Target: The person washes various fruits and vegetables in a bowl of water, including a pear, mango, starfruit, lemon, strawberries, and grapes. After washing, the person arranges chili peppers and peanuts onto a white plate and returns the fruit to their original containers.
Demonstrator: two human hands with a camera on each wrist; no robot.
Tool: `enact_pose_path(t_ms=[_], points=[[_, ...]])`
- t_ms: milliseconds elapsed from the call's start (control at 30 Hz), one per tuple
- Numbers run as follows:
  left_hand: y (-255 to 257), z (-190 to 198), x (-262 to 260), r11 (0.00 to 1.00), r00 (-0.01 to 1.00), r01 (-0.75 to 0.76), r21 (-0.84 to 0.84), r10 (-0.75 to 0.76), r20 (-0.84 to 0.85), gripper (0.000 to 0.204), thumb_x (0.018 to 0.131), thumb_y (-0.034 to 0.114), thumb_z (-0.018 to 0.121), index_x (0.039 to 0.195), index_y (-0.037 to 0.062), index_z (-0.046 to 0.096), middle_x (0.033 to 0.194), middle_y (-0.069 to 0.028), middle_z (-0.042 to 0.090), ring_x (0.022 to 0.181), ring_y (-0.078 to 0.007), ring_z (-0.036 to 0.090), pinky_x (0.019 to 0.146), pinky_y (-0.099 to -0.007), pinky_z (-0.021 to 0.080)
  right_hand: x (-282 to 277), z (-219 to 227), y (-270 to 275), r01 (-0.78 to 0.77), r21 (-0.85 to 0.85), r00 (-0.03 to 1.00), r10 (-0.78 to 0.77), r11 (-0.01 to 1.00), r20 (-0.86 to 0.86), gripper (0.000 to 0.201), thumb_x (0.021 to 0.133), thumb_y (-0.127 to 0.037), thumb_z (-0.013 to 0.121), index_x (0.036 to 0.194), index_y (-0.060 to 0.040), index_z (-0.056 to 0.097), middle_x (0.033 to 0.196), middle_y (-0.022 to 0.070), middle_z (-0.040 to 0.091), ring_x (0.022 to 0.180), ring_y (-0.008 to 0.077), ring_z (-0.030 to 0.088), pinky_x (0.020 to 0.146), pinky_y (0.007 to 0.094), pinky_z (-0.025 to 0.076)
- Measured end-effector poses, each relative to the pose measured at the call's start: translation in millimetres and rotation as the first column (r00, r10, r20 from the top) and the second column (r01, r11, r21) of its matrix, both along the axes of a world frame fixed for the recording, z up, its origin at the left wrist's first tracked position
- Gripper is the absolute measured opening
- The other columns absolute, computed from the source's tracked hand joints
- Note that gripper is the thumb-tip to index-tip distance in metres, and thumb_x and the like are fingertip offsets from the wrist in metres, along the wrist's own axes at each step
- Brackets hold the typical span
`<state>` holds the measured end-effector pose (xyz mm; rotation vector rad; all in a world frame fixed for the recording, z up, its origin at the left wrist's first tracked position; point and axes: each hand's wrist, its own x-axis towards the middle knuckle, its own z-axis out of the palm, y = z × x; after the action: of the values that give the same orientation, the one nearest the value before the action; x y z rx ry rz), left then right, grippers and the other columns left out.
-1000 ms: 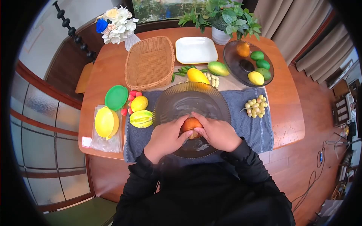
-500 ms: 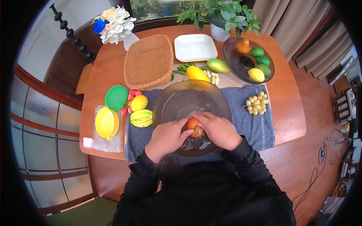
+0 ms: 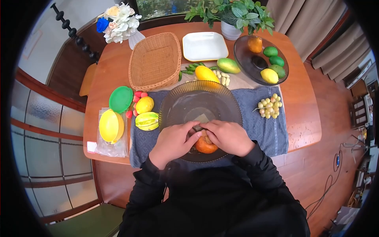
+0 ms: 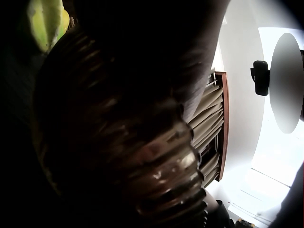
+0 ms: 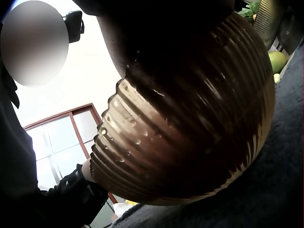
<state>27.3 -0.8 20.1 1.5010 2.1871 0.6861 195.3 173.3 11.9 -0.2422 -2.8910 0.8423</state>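
Observation:
My left hand [image 3: 172, 143] and right hand [image 3: 229, 137] together hold a round orange-red fruit [image 3: 207, 147] with a paler tan patch, fingers and thumbs curled about its far side. Its kind is not plain. The hands are over the near half of a large dark see-through ribbed bowl [image 3: 179, 104], with shiny wet-looking reflections inside. In the left wrist view the bowl's ribbed wall [image 4: 166, 152] hides the fruit. Droplets dot the wall [image 5: 128, 128] in the right wrist view, and the fruit is hidden there too.
The bowl stands on a blue-grey towel [image 3: 262, 132]. Left lie a striped yellow melon [image 3: 147, 121], a yellow fruit [image 3: 144, 105] and a yellow bowl [image 3: 111, 126]. Grapes [image 3: 269, 106] lie right. Behind are a wicker basket [image 3: 154, 59], white tray [image 3: 205, 46] and dark fruit dish [image 3: 246, 59].
Between my hands the fruit has turned and come lower toward my body, its paler patch now facing up and away. My hands keep nearly the same place over the bowl.

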Motion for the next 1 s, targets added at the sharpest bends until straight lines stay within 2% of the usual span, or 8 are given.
enact_pose_path(t_ms=[67, 100, 267, 367, 600, 700, 900, 1000], points=[[0, -1, -1, 1.000, 0.991, 0.015, 0.002, -0.016, 0.131, 0.049, 0.102, 0.040, 0.077, 0.141, 0.0109, 0.070, 0.099, -0.0117, 0.080, 0.088, -0.0315, 0.078, 0.079, -0.0436, 0.060, 0, -3, 0, 0.005, -0.006, 1.000, -0.005, 1.000, -0.003, 0.032, 0.106, -0.024, 0.063, 0.133, -0.0110, 0.072, 0.113, 0.0135, 0.076, 0.096, 0.0372, 0.077, 0.082, 0.0491, 0.062], [-1, 0, -2, 1.000, 0.991, 0.015, 0.003, -0.015, 0.131, 0.049, 0.102, 0.040, 0.077, 0.141, 0.0109, 0.070, 0.099, -0.0117, 0.080, 0.088, -0.0315, 0.078, 0.079, -0.0436, 0.060, 0, -4, 1, 0.012, -0.011, 1.000, -0.012, 1.000, -0.006, 0.031, 0.107, -0.026, 0.062, 0.132, -0.0111, 0.072, 0.113, 0.0138, 0.076, 0.094, 0.0375, 0.077, 0.082, 0.0493, 0.063], [-2, 5, -4, 0.993, 0.988, 0.116, 0.032, -0.118, 0.097, 0.083, 0.081, 0.043, 0.097, 0.150, 0.0107, 0.063, 0.115, -0.0142, 0.080, 0.097, -0.0310, 0.078, 0.086, -0.0415, 0.061, 1, -3, 0, 0.022, -0.010, 1.000, -0.022, 1.000, 0.016, 0.032, 0.109, -0.031, 0.062, 0.133, -0.0120, 0.072, 0.113, 0.0142, 0.077, 0.096, 0.0399, 0.076, 0.082, 0.0507, 0.062], [-1, 4, -4, 0.994, 0.987, 0.107, 0.024, -0.109, 0.120, 0.087, 0.078, 0.044, 0.098, 0.151, 0.0109, 0.063, 0.121, -0.0154, 0.079, 0.104, -0.0311, 0.077, 0.091, -0.0409, 0.060, 1, -7, 4, -0.007, 0.011, 1.000, 0.007, 1.000, 0.013, 0.037, 0.109, -0.035, 0.062, 0.136, -0.0111, 0.068, 0.113, 0.0155, 0.077, 0.093, 0.0411, 0.077, 0.080, 0.0511, 0.063], [-1, 3, -2, 0.992, 0.988, 0.112, 0.062, -0.118, 0.102, 0.086, 0.079, 0.039, 0.098, 0.151, 0.0083, 0.063, 0.126, -0.0149, 0.077, 0.105, -0.0311, 0.077, 0.093, -0.0408, 0.060, 0, -5, 3, 0.021, -0.030, 0.988, -0.017, 0.999, 0.151, 0.045, 0.109, -0.043, 0.063, 0.140, -0.0100, 0.060, 0.113, 0.0209, 0.078, 0.093, 0.0439, 0.078, 0.079, 0.0520, 0.063], [-1, 5, -2, 0.995, 0.989, 0.096, 0.000, -0.096, 0.114, 0.079, 0.083, 0.042, 0.093, 0.150, 0.0129, 0.063, 0.128, -0.0126, 0.078, 0.110, -0.0339, 0.076, 0.093, -0.0431, 0.060, -3, 0, 4, 0.033, -0.069, 0.967, -0.014, 0.997, 0.256, 0.052, 0.109, -0.047, 0.064, 0.148, -0.0133, 0.055, 0.118, 0.0212, 0.077, 0.098, 0.0463, 0.076, 0.083, 0.0552, 0.062], [0, 1, -2, 0.996, 0.992, 0.084, -0.004, -0.083, 0.090, 0.075, 0.084, 0.040, 0.094, 0.147, 0.0117, 0.066, 0.120, -0.0113, 0.079, 0.104, -0.0300, 0.078, 0.088, -0.0408, 0.060, -2, -13, 4, 0.013, 0.008, 0.987, -0.014, 1.000, 0.159, 0.050, 0.108, -0.052, 0.062, 0.143, -0.0169, 0.061, 0.111, 0.0200, 0.078, 0.093, 0.0443, 0.077, 0.080, 0.0541, 0.062], [0, 2, -1, 0.996, 0.991, 0.088, -0.032, -0.084, 0.107, 0.076, 0.082, 0.031, 0.096, 0.148, 0.0078, 0.066, 0.120, -0.0134, 0.079, 0.099, -0.0282, 0.078, 0.089, -0.0398, 0.060, -2, -3, 2, 0.008, 0.057, 0.977, -0.020, 0.998, 0.214, 0.050, 0.106, -0.055, 0.062, 0.138, -0.0162, 0.065, 0.108, 0.0193, 0.079, 0.092, 0.0419, 0.078, 0.078, 0.0533, 0.063]])
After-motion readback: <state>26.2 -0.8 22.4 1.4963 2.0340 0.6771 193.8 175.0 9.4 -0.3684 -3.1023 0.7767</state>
